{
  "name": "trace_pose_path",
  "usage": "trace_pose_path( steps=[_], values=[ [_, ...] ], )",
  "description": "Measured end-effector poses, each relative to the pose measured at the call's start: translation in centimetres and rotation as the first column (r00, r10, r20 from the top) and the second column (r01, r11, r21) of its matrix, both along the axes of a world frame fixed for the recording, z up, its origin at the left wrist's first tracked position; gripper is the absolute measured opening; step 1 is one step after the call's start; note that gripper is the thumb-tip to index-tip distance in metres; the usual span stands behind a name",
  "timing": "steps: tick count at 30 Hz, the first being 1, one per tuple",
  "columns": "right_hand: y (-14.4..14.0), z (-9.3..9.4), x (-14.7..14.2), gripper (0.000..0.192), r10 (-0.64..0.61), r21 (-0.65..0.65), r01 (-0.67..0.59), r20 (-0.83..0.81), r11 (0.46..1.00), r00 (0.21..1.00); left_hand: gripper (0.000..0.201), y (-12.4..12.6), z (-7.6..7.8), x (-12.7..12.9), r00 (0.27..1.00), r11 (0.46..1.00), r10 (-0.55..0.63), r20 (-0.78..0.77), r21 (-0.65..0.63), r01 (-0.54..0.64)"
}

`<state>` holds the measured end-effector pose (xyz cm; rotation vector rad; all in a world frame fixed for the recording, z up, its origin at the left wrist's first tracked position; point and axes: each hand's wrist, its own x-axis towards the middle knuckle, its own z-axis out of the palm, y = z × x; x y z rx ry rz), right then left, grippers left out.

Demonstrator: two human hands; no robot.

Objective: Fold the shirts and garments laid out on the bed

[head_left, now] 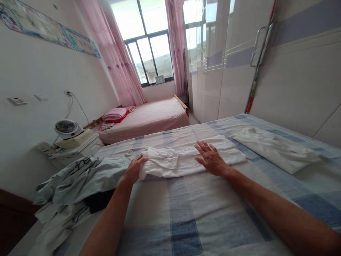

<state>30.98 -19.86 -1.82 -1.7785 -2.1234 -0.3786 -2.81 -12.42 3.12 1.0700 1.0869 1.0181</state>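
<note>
A white garment [162, 164] lies in a long folded strip across the checked bedsheet [149, 209]. My left hand [135, 168] grips its left end, with the thumb on top and the fingers closed on the cloth. Flat on the garment's right half rests my right hand [210, 158], its fingers spread. The cloth is bunched and layered near the left hand and smoother toward the right. What kind of garment it is cannot be made out. To the right lies another folded white garment [277, 147], apart from both hands.
A loose heap of pale grey-green clothes [93, 177] lies at the left, with a black piece [98, 202] under it. Beyond are a small fan [66, 128] on a white cabinet [87, 145], and a pink bed [154, 113]. A wardrobe [234, 81] stands along the right.
</note>
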Motion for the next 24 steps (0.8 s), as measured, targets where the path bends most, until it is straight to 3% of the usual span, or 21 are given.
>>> trace_pose_path(
  steps=[3,5,7,9,11,13,16,18,19,21,24],
  values=[
    [0.2,-0.5,-1.8,0.055,0.151,-0.127,-0.153,-0.022,0.98,0.988,0.048,-0.6,0.9,0.6,0.999,0.999,-0.024,0.026,0.042,0.023],
    [0.4,-0.5,-1.6,0.05,0.186,-0.17,-0.198,-0.084,0.965,0.979,0.053,-1.0,1.7,1.3,0.998,0.995,-0.044,0.051,0.087,0.039],
    [0.7,-0.1,-0.3,0.049,0.159,-0.132,-0.191,-0.221,0.973,0.962,0.055,-1.2,2.8,2.5,0.995,0.989,-0.066,0.078,0.137,0.055],
    [1.0,0.6,1.8,0.05,0.09,-0.058,-0.135,-0.482,0.989,0.871,0.058,-1.2,4.2,4.3,0.99,0.981,-0.1,0.099,0.173,0.082],
    [1.1,1.3,4.2,0.052,0.0,-0.035,-0.044,-0.778,0.998,0.628,0.062,-1.1,5.7,6.9,0.983,0.973,-0.141,0.114,0.202,0.116],
    [1.0,1.7,6.5,0.055,-0.075,-0.076,0.012,-0.923,0.997,0.377,0.066,-0.9,7.0,10.4,0.974,0.959,-0.191,0.123,0.236,0.158],
    [0.6,1.9,8.9,0.058,-0.151,-0.152,-0.02,-0.987,0.988,0.048,0.071,-0.7,8.0,16.2,0.936,0.917,-0.329,0.128,0.28,0.285],
    [0.4,1.9,9.8,0.056,-0.193,-0.181,-0.075,-0.96,0.981,-0.201,0.072,-0.7,7.8,19.6,0.888,0.871,-0.453,0.083,0.256,0.42],
    [0.3,1.9,10.0,0.055,-0.211,-0.189,-0.104,-0.936,0.976,-0.28,0.071,-0.7,7.3,21.0,0.875,0.854,-0.483,0.03,0.236,0.464],
    [0.1,2.0,10.2,0.056,-0.227,-0.194,-0.141,-0.931,0.971,-0.287,0.065,-0.5,5.9,22.6,0.879,0.848,-0.453,-0.148,0.233,0.476],
    [-0.1,2.0,10.2,0.052,-0.175,-0.157,-0.158,-0.978,0.975,-0.112,0.053,-0.3,3.1,22.5,0.843,0.804,-0.241,-0.481,0.387,0.451]
  ],
)
